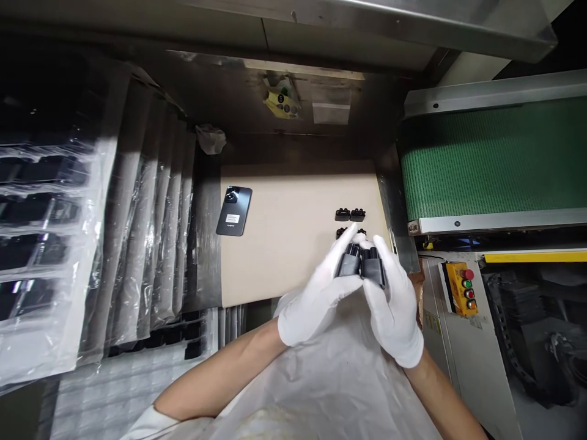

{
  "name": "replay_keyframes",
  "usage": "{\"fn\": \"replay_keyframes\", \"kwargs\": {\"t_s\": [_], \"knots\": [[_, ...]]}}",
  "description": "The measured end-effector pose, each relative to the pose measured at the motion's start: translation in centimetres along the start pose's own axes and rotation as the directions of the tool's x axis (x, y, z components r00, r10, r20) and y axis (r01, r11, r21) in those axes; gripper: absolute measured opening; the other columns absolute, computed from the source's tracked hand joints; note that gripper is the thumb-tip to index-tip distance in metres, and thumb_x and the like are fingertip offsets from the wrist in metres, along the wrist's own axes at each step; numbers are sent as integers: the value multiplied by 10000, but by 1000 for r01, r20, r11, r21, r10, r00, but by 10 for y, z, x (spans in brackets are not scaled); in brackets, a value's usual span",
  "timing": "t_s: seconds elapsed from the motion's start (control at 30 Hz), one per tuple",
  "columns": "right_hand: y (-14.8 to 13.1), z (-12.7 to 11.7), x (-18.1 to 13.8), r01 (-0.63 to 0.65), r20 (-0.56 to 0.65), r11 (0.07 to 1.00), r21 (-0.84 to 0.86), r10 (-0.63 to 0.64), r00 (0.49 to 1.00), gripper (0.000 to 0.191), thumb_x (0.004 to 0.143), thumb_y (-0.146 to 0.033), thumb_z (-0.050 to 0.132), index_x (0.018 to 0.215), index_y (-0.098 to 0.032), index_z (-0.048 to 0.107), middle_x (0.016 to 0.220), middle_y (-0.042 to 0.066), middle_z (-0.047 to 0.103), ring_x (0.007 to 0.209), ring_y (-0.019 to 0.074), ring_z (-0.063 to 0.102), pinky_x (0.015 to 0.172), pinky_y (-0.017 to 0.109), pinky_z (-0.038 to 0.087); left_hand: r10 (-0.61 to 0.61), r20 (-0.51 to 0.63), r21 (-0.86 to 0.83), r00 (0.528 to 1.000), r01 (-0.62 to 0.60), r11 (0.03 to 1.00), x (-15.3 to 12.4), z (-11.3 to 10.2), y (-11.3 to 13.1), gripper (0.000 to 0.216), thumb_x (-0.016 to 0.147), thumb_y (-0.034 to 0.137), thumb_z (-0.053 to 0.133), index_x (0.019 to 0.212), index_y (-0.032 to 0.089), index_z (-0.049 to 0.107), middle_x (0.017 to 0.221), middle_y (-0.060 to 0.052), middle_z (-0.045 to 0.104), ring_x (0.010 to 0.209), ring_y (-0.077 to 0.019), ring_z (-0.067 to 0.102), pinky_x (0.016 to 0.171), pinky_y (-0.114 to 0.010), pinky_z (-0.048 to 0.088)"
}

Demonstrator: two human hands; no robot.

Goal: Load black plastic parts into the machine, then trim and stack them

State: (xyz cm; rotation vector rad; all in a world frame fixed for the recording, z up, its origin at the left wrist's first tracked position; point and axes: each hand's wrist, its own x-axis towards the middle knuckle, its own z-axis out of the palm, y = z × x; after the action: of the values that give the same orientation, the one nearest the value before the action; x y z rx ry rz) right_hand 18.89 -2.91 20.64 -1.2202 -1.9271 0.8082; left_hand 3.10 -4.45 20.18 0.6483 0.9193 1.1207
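Note:
My left hand point(321, 295), in a white glove, holds a small black plastic part with round prongs point(350, 263) between thumb and fingers. My right hand point(392, 299), gloved the same way, grips a matching black plastic part point(372, 267). The two parts are held side by side with their prongs pointing away from me; I cannot tell whether they touch. Just beyond my hands, a pair of similar black parts point(350, 214) stands on the beige board point(284, 244). More of them, nearer, are partly hidden behind my fingertips.
A dark phone point(233, 211) lies at the board's left edge. Plastic-wrapped trays point(137, 214) are stacked at the left. On the right are a green conveyor belt point(495, 159) and a yellow button box point(461, 288). A crumpled plastic bag point(211, 139) sits at the back left corner.

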Motion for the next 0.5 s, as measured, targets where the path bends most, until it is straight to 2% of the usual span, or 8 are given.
{"fn": "replay_keyframes", "kwargs": {"t_s": [0.13, 0.23, 0.37, 0.5], "knots": [[5, 3, -4, -62, -89, 994, 88, 70, 994, 518, 993, -347, 606, 1500, -260, 551, 1428, 103, 660, 1323, 290, 636, 1107, 471, 561, 105, 9, 251, 994, -104, 962, -4, -8, 4, 675, 940, 340, 696, 1572, 325, 461, 1582, -52, 506, 1501, -310, 413, 1289, -458, 288], [6, 3, -4, -132, -158, 966, 221, 169, 973, 435, 938, -345, 703, 1363, -259, 664, 1330, 89, 720, 1234, 273, 694, 1083, 452, 583, 223, 36, 339, 974, -222, 914, -6, -10, 5, 632, 943, 333, 693, 1547, 304, 505, 1561, -76, 530, 1463, -314, 463, 1262, -462, 342], [6, 0, -2, -206, -167, 892, 401, 292, 942, 527, 808, -342, 850, 1293, -228, 679, 1238, 101, 752, 1136, 267, 736, 997, 425, 632, 253, -61, 272, 965, -228, 935, -6, -5, 5, 646, 842, 274, 806, 1456, 278, 604, 1397, -95, 662, 1305, -309, 610, 1165, -468, 473], [8, -1, -2, -214, -97, 832, 512, 303, 948, 668, 749, -308, 899, 1354, -240, 624, 1220, 98, 745, 1125, 255, 727, 1017, 428, 613, 283, -139, 177, 949, -257, 950, -5, 1, 9, 658, 710, 191, 895, 1327, 245, 673, 1244, -97, 739, 1193, -297, 684, 1091, -447, 534]]}}
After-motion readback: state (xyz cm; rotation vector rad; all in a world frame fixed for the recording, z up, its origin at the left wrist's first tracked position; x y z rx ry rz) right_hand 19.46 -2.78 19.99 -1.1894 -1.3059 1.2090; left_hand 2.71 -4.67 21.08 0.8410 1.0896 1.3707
